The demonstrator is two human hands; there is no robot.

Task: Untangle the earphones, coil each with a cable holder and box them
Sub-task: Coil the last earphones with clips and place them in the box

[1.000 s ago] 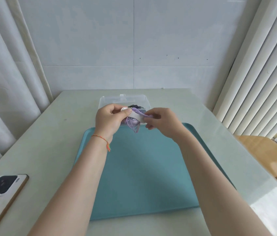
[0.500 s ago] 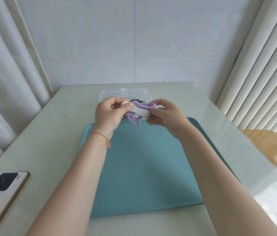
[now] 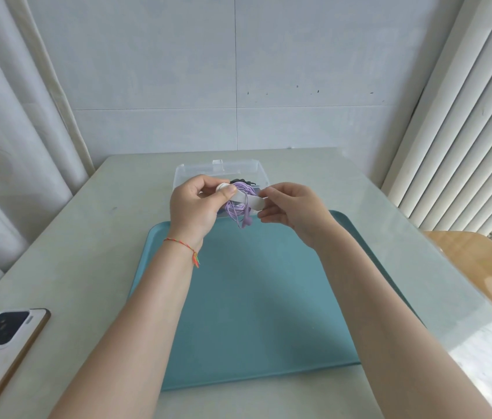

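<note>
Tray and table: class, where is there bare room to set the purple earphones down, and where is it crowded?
The tray is bare between the forearms and toward its near edge. The table is bare between phone and tray, and right of the tray. It is crowded at the box, where both hands hold the earphones.

Bright daylight from right; glare on table (image 3: 480, 337) (near edge); wide-angle bowing at edges.

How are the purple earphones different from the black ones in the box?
The purple earphones are held up in the air by both hands, while the black earphones lie inside the clear box. The purple earphones have a white cable holder across their coil and show most of their cord; the black earphones are mostly hidden behind the hands. Both are bundled up, not stretched out.
</note>
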